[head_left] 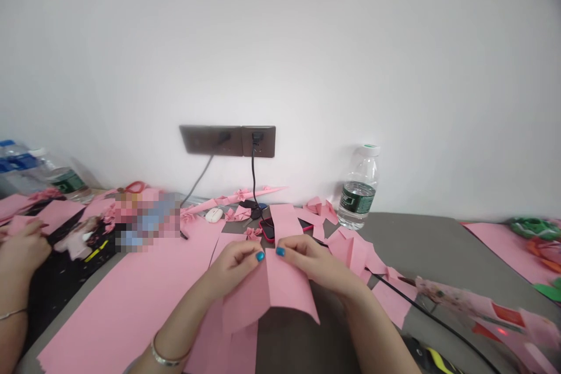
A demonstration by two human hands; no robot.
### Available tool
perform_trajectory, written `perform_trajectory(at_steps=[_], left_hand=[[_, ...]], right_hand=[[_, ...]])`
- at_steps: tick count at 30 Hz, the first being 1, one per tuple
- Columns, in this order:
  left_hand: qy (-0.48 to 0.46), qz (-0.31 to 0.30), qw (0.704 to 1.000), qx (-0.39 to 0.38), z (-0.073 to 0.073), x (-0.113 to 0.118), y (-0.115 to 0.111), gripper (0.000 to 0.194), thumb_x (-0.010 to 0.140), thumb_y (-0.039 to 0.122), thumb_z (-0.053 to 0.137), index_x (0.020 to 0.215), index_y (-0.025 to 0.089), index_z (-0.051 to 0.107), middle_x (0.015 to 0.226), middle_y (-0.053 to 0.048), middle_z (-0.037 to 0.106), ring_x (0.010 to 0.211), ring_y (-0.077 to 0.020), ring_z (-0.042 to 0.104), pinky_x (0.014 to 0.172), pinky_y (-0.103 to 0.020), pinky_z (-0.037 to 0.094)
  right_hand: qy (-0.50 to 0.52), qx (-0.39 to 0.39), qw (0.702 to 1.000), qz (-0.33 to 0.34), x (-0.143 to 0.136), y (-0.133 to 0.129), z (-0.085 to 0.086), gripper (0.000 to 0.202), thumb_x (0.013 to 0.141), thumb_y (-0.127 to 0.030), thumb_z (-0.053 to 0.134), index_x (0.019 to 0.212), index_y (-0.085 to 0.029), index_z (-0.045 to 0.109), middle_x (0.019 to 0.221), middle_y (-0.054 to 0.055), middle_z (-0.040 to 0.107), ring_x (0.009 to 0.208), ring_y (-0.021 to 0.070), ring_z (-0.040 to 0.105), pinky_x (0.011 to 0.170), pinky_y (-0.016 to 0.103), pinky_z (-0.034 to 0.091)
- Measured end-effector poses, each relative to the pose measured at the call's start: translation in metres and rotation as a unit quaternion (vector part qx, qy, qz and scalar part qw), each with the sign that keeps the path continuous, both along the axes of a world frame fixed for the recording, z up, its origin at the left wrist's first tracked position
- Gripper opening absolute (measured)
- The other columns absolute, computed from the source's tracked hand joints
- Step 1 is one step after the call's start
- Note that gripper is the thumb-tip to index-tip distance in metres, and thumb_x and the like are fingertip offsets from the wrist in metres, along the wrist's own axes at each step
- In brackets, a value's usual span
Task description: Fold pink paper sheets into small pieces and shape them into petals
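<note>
A creased pink sheet of paper [287, 289] is held up over the table between my two hands, with a fold line down its middle. My left hand [234, 269] pinches its upper left edge, thumb on the near face. My right hand [304, 257] grips the upper right edge the same way, close to the left thumb. Under and left of the held sheet lies a large pink sheet [144, 286]. Just beyond my hands, a phone in a red case [266, 229] is partly covered by a pink strip [286, 222].
A water bottle [358, 190] stands by the wall at right. A glue gun [495, 315] with a black cable [432, 307] lies at lower right. Folded paper scraps [353, 250] sit behind my right hand. At far left is another person's hand [24, 248].
</note>
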State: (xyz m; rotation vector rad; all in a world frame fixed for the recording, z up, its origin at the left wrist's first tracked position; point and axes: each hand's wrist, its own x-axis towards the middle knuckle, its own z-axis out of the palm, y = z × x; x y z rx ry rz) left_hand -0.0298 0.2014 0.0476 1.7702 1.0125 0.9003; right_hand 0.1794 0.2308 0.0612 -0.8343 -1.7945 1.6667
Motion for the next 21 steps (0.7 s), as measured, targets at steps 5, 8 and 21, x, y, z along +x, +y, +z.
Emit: perform_trajectory(at_steps=[5,8,21], left_hand=[[-0.002,0.143,0.989,0.033,-0.002,-0.007,0.007,0.038,0.089,0.045,0.048,0.063,0.019,0.041,0.062,0.005,0.03,0.056,-0.011,0.026,0.051,-0.024,0.02],[0.038,0.165,0.984,0.049,-0.006,-0.009,0.01,0.036,0.089,0.043,0.049,0.063,0.019,0.042,0.06,0.006,0.028,0.055,-0.0108,0.025,0.052,-0.024,0.018],[0.034,-0.002,0.995,-0.095,-0.004,-0.012,0.007,0.032,0.079,0.043,0.063,0.068,0.015,0.055,0.069,0.002,0.046,0.062,-0.0115,0.04,0.053,-0.021,0.029]], right_hand=[[0.062,-0.057,0.972,-0.221,0.008,0.015,-0.017,0.044,0.077,-0.058,0.063,0.068,-0.019,0.044,0.064,-0.006,0.035,0.055,0.0089,0.029,0.05,0.022,0.019],[0.07,-0.092,0.961,-0.25,0.009,0.017,-0.02,0.042,0.073,-0.057,0.068,0.072,-0.019,0.049,0.061,-0.004,0.042,0.053,0.0097,0.036,0.05,0.023,0.026],[0.023,0.124,0.923,-0.362,0.002,0.017,-0.018,0.05,0.078,-0.062,0.053,0.054,-0.02,0.041,0.057,-0.003,0.031,0.055,0.0124,0.029,0.048,0.025,0.025]])
